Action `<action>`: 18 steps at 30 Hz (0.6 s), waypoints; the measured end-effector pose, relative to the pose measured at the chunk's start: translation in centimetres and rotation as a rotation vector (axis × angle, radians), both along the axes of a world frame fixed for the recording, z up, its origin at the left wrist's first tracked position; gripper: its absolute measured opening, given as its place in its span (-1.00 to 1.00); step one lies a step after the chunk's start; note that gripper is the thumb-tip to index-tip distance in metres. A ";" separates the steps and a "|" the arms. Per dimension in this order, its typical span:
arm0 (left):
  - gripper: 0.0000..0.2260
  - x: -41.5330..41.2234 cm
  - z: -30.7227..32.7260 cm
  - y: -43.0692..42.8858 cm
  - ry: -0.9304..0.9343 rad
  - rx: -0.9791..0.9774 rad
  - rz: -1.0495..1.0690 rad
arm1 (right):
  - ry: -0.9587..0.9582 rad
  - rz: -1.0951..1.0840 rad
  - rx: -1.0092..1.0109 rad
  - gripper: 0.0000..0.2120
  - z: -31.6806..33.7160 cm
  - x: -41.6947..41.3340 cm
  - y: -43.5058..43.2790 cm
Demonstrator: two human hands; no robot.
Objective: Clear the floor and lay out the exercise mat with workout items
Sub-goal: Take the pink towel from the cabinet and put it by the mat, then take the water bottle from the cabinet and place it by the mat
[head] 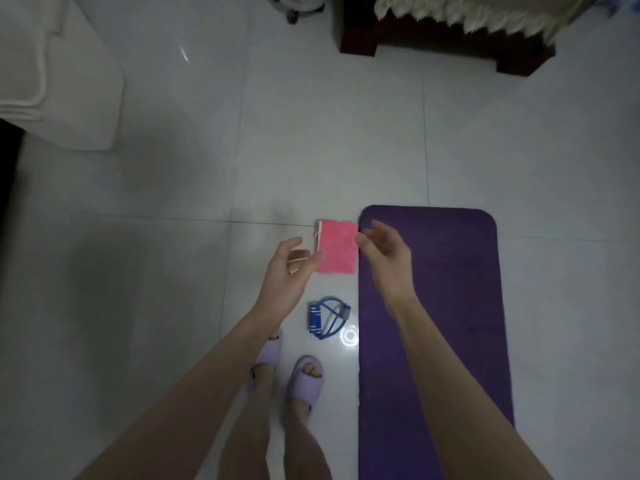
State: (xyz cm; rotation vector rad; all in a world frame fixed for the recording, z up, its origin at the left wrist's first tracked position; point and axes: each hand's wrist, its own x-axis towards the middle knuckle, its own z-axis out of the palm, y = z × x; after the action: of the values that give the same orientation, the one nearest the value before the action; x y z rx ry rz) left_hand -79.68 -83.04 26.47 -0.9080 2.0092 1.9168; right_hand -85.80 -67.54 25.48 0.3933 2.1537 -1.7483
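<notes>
Well out to the left of the left fingers, a pale cream cushioned piece of furniture stands on the glossy white tiled floor. Nearer in, the person's left hand hangs in the air above the tiles; its fingers are apart and loosely bent, clasping nothing. Below that wrist, a pair of lilac open-toed slippers sits on the person's feet.

Just right of the left fingertips, between them and the right ones, a folded pink terry towel with a white edge lies flat on the floor. Its right edge runs just beside the long left edge of a purple foam exercise mat; whether the two touch cannot be told.

Below both sets of fingers, toward the feet, a blue resistance band with a ribbed handle lies on the tiles, near the same mat edge, with a round glare of light beside it.

The right hand hovers over the mat's left margin; its fingers are spread and slightly curled, empty. Under and to the right of them the mat lies unrolled and flat, its rounded far corners just beyond the fingertips, its length running down out of view.

Far beyond the right fingers, a dark wooden piece of furniture stands under a cream fringed cloth.
</notes>
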 end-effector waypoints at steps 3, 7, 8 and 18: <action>-0.65 2.9 7.2 -0.4 0.043 0.019 0.062 | 0.002 0.047 -0.023 -0.63 7.2 2.6 -0.6; -0.64 6.6 13.5 -1.2 0.122 0.013 0.128 | 0.065 0.073 -0.051 -0.64 14.1 5.0 -2.2; -0.63 7.8 14.9 -1.7 0.138 0.005 0.151 | 0.074 0.091 -0.062 -0.65 15.6 5.8 -2.9; -0.60 16.0 21.4 -9.5 0.236 -0.082 0.345 | 0.137 0.240 -0.126 -0.66 22.0 11.5 -12.0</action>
State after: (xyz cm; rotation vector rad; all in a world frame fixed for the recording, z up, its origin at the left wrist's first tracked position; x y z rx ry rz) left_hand -63.72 -92.54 47.86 -1.1626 2.1941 2.2276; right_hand -74.32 -79.55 47.51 -0.0175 2.0665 -1.8039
